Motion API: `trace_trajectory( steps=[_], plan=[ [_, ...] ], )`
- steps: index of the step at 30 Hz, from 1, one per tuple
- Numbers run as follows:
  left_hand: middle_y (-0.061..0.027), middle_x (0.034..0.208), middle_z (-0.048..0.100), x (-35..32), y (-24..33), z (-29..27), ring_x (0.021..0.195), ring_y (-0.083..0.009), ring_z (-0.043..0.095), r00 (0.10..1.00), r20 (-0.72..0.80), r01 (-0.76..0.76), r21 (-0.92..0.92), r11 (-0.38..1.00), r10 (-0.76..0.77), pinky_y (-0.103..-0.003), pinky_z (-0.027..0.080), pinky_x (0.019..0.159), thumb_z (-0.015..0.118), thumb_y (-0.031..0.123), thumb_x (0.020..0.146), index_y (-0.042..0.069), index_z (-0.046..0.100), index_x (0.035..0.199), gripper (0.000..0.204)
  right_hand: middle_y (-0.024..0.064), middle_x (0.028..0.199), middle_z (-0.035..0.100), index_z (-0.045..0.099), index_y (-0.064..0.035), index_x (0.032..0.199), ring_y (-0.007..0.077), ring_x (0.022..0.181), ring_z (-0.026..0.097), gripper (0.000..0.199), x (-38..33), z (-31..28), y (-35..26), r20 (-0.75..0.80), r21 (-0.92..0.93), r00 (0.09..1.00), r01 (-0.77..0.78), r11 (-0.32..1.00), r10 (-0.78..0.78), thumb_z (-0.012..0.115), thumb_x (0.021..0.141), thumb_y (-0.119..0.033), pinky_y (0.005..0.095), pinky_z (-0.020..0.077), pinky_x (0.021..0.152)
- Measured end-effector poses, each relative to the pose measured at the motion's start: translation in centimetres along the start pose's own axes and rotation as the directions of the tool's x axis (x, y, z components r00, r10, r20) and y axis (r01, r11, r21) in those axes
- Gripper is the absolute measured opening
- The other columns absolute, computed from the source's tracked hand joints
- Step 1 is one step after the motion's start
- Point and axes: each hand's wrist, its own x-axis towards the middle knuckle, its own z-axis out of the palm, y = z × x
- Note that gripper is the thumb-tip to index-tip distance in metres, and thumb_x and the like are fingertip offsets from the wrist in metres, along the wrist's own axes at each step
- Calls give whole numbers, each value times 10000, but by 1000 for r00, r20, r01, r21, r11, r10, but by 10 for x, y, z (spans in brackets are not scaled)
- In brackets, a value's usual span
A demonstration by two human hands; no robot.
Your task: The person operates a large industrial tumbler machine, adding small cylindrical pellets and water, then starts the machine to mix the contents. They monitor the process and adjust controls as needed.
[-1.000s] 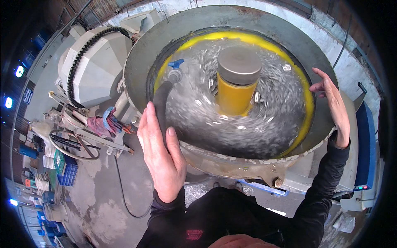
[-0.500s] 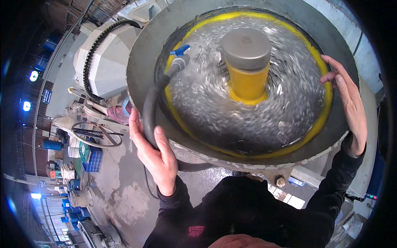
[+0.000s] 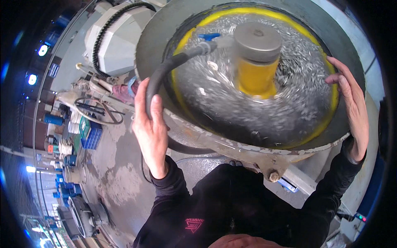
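Note:
My left hand (image 3: 151, 132) is closed around a thick black hose (image 3: 169, 64), thumb on one side and fingers on the other. The hose reaches over the rim of a large round vibrating bowl (image 3: 153, 53). At its end, a grey nozzle with a blue valve handle (image 3: 209, 36) points at the yellow post with a grey metal cap (image 3: 257, 39); a pale blurred spray shows between them. Small shiny metal pieces (image 3: 223, 107) fill the bowl, smeared by motion. At the right wall, my right hand (image 3: 353, 107) is open, its fingers apart over the yellow lining and holding nothing.
A white faceted machine (image 3: 120, 43) with a black ribbed hose stands beyond the bowl's left. On the floor at left are a blue crate (image 3: 92, 137) and a looped pale hose (image 3: 99, 111). A bolted bracket (image 3: 273, 175) juts from the bowl toward me.
My left hand has brought the hose end rightward and up, closer to the central post, and the spray now shows. My right hand has hardly moved. The whole view has shifted slightly.

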Motion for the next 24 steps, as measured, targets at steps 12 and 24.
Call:
trace_trajectory(
  steps=[12, 24],
  plan=[
    [-247, 1051, 667, 2, 9, -1, 1035, -383, 648, 999, 22, -32, 80, 996, 30, -393, 508, 833, 516, 269, 999, 127, 475, 1353, 384, 76, 900, 605, 608, -31, 1225, 149, 915, 561, 498, -1, -3, 1, 90, 8, 996, -13, 1000, 12, 434, 1010, -445, 300, 433, 877],
    [-253, 901, 669, 14, 20, -18, 908, -398, 671, 981, 190, -4, 219, 976, -38, -420, 522, 736, 543, 287, 979, 131, 529, 1299, 356, 69, 842, 623, 619, -34, 1207, 161, 858, 564, 490, -1, -6, -6, 161, -3, 986, -47, 999, 47, 465, 1000, -451, 298, 430, 834]
  ],
)
